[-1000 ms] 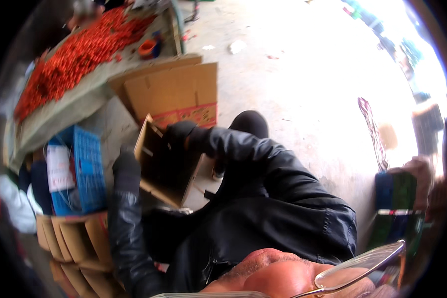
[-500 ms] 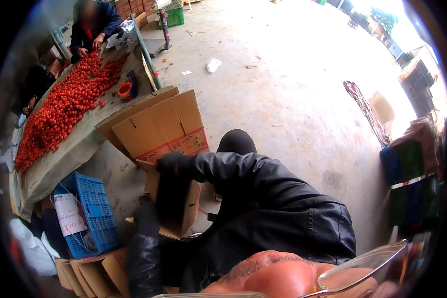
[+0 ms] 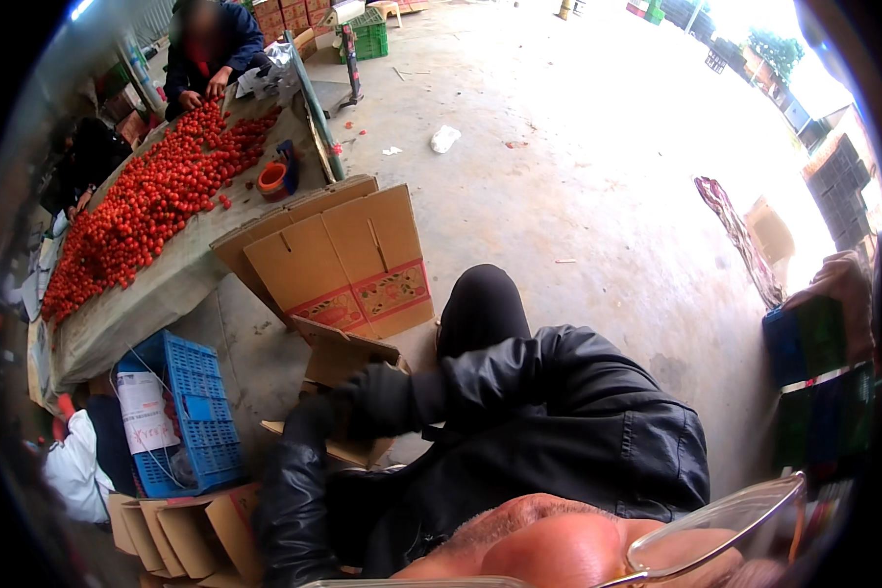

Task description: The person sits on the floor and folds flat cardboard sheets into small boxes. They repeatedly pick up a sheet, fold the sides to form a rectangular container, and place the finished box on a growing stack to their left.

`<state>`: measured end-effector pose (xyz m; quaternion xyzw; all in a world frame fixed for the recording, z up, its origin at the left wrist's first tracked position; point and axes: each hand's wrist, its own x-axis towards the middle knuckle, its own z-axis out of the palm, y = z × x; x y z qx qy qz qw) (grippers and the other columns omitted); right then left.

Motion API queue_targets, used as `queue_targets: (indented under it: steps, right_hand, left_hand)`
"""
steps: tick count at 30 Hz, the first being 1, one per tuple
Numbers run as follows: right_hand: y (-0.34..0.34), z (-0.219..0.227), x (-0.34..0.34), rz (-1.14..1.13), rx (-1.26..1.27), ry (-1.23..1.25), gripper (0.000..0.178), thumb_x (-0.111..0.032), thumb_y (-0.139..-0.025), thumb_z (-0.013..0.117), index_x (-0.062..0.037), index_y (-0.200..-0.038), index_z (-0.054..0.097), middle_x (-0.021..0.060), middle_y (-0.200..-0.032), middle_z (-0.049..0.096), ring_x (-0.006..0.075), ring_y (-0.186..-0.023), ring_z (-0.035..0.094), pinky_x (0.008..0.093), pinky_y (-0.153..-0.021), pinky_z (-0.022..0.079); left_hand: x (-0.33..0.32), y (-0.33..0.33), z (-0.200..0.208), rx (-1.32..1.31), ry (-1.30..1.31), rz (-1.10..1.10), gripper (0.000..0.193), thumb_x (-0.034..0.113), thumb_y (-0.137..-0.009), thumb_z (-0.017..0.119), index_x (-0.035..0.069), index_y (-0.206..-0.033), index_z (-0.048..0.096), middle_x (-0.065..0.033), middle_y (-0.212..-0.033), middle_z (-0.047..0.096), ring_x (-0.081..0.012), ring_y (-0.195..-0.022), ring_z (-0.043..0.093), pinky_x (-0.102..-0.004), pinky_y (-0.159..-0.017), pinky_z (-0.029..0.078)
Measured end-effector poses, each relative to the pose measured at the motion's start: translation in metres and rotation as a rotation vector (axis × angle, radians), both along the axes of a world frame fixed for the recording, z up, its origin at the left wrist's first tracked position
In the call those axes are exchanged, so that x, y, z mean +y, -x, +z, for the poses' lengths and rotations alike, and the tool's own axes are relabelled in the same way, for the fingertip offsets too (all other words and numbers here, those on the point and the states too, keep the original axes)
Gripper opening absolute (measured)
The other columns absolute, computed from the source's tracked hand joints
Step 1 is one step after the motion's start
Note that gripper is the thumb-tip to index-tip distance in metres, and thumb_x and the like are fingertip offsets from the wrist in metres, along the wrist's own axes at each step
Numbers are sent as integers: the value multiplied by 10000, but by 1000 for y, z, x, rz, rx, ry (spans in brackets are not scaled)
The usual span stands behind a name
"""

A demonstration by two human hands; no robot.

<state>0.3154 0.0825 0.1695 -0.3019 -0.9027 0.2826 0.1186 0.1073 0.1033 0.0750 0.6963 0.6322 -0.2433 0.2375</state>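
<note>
A small brown cardboard carton (image 3: pixel 341 355) stands in front of me between my knees, its flaps partly raised. My right hand (image 3: pixel 380 397), in a black glove, lies across the top of the carton. My left hand (image 3: pixel 309 419), also gloved in black, is at the carton's left side, close to the right one. Dark gloves and blur hide the fingers of both hands, and they cover much of the carton. Just beyond it lean flattened cardboard cartons (image 3: pixel 338 260) with a red printed band.
To the left, a blue plastic crate (image 3: pixel 204 412) stands near several folded cartons (image 3: pixel 181 539). Beyond is a low table (image 3: pixel 181 279) heaped with small red tomatoes (image 3: pixel 157 211) and an orange-rimmed cup (image 3: pixel 272 179). Two other people sit at it. Stacked crates (image 3: pixel 818 338) stand right.
My right hand has moved down and right, from the carton's far edge to over its opening. My left hand has risen toward it. The dark opening seen before is now mostly covered.
</note>
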Motion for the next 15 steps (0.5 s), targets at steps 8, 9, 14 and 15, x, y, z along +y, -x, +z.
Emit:
queue_targets:
  steps: [8, 9, 14, 15]
  right_hand:
    - [-1, -48, -4, 39, -121, -374, 365, -487, -815, 562, -139, -794, 669, 104, -796, 629, 285, -817, 598, 444, -762, 419]
    - [9, -50, 3, 26, -127, -401, 361, -481, -817, 551, -145, -756, 668, 107, -771, 627, 289, -791, 598, 449, -744, 415]
    - [43, -56, 28, 0, 35, -367, 311, -427, -803, 530, -183, -661, 660, 112, -608, 600, 328, -611, 577, 466, -696, 401]
    - [48, -50, 31, 7, 12, -345, 314, -422, -805, 529, -178, -655, 659, 115, -608, 601, 331, -620, 582, 464, -685, 405]
  left_hand:
    - [-21, 5, 10, -7, 13, 30, 347, 230, -877, 548, 56, -1175, 583, -177, -1231, 579, -370, -1046, 608, -408, -901, 486]
    - [-21, 6, 8, -16, 7, 33, 341, 229, -876, 547, 57, -1168, 586, -175, -1222, 582, -368, -1040, 610, -408, -894, 488]
    - [-20, 4, 10, -50, -30, -10, 311, 226, -870, 546, 62, -1128, 600, -165, -1176, 597, -356, -1009, 619, -413, -863, 494]
    - [-18, 4, 11, -63, -41, -17, 305, 226, -869, 545, 63, -1120, 603, -163, -1166, 599, -353, -1003, 621, -413, -857, 496]
